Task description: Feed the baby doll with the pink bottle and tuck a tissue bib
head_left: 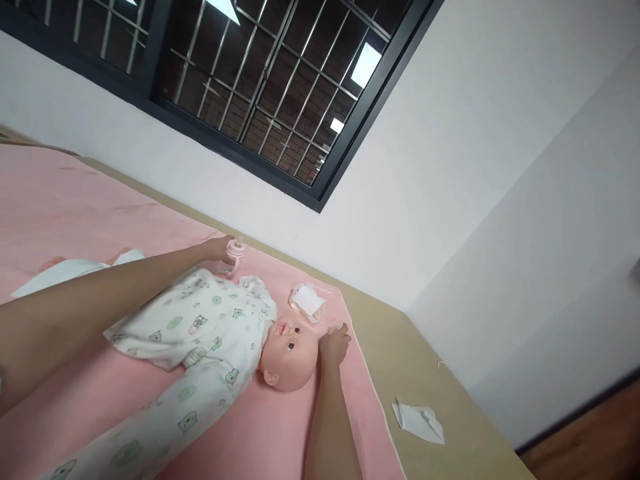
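A baby doll point(290, 353) lies face up on a pink mat point(260, 427). It wears a white top point(200, 320) printed with small green animals. Beyond the doll's body, my left hand point(220, 249) is closed around a baby bottle point(235, 251) with a pink collar and a clear teat; the hand covers part of the bottle. Close beside the top of the doll's head is my right hand point(336, 345), its fingers curled over the mat. Something pale or clear may be at those fingers, too small to make out.
An opened white packet point(307, 302) lies near the doll's face. A crumpled white tissue or wrapper point(419, 421) rests on the tan surface point(380, 333) to the right. White cloth point(75, 272) shows behind my left arm. A wall point(370, 253) with a barred window point(250, 87) bounds the far side.
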`<control>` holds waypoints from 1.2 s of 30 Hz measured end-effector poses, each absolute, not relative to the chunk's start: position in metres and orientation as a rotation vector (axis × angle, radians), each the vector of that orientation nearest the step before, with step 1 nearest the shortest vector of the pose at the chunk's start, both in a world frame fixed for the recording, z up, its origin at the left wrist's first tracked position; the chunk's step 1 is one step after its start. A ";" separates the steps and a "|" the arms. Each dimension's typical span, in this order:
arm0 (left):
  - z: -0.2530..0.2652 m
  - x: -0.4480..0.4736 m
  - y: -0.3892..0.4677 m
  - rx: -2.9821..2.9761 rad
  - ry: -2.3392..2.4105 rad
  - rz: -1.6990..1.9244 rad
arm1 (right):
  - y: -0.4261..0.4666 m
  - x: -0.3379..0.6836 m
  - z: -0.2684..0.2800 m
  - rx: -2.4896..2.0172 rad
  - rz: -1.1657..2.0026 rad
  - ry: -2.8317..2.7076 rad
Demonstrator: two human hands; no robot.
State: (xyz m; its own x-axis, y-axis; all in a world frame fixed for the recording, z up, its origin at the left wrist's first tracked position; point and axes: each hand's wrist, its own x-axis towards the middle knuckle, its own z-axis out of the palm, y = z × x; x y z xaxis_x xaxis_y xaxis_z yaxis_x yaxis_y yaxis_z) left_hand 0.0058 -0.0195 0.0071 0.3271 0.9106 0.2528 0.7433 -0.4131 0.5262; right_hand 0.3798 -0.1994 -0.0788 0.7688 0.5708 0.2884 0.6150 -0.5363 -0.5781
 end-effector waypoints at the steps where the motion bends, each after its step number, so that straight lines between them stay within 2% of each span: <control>1: 0.008 0.010 -0.018 2.289 1.470 0.726 | -0.199 0.380 -0.079 -2.274 -0.085 -0.886; 8: 0.011 0.030 -0.028 2.324 1.489 0.698 | -0.207 0.377 -0.073 -2.239 -0.109 -0.901; 15: 0.071 0.054 -0.071 2.489 1.464 0.815 | -0.215 0.361 -0.009 -1.957 -0.078 -0.822; 18: 0.095 0.063 -0.114 2.505 1.379 0.975 | -0.216 0.344 0.026 -1.596 0.130 -0.889; 21: 0.103 0.068 -0.162 2.473 1.233 1.136 | -0.223 0.316 0.056 -1.187 0.469 -0.908; 25: 0.097 0.070 -0.206 2.497 1.139 1.203 | -0.243 0.271 0.079 -0.882 0.633 -1.007; 36: 0.086 0.069 -0.213 2.606 1.147 1.223 | -0.264 0.214 0.086 -0.978 0.512 -1.323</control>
